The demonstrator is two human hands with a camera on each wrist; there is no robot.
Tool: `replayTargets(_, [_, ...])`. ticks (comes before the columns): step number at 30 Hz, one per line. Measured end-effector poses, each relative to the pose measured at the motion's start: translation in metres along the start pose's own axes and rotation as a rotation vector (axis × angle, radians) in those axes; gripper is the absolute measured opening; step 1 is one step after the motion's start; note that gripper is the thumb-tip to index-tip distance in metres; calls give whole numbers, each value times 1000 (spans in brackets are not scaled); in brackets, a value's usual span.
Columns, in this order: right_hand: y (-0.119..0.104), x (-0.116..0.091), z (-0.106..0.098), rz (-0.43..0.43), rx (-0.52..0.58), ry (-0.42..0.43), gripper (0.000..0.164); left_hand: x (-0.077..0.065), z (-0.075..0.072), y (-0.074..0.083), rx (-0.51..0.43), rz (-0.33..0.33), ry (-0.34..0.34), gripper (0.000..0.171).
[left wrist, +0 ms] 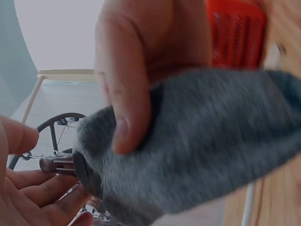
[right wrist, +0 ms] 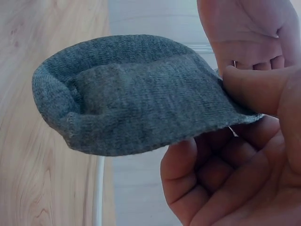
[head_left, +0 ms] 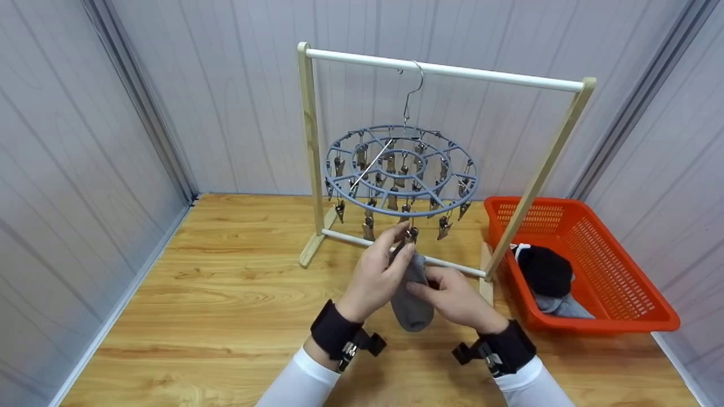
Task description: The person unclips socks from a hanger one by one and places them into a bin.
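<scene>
A grey sock (head_left: 413, 308) hangs between both hands below the front of a round clip hanger (head_left: 362, 198). My right hand (head_left: 452, 294) pinches the sock near its cuff, the thumb lying flat on the knit in the left wrist view. At the cuff sits a metal clip (left wrist: 61, 164), its jaws right at the sock's edge. My left hand (head_left: 376, 277) is at this clip, with extended fingers (left wrist: 42, 188) beneath it and the thumb apart above. In the right wrist view, the sock's rounded toe (right wrist: 56, 94) points away from the right hand.
The hanger hooks onto the white rail (head_left: 498, 76) of a wooden stand (head_left: 310, 141). Several other metal clips (head_left: 444, 227) dangle from its rings. At right, an orange basket (head_left: 628, 277) holds black fabric (head_left: 546, 271) and grey fabric (head_left: 565, 307), beside the stand's right leg.
</scene>
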State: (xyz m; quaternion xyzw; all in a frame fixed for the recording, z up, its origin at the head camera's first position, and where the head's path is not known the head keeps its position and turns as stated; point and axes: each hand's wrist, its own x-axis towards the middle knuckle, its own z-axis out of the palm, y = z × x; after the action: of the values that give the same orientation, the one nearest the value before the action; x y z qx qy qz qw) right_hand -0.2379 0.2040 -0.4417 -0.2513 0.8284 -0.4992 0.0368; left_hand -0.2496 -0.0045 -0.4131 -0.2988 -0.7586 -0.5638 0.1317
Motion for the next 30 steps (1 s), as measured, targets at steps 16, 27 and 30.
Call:
replayTargets(16, [-4, 1, 4, -8, -9, -5, 20, 5, -5, -1, -83, -25, 102, 38])
replayTargets(27, [-3, 1, 7, -38, 27, -26, 18, 5, -3, 0, -185, -88, 147, 28])
replayTargets(30, [-4, 0, 8, -39, 52, -38, 20, 6, -3, 1, -240, -100, 139, 25])
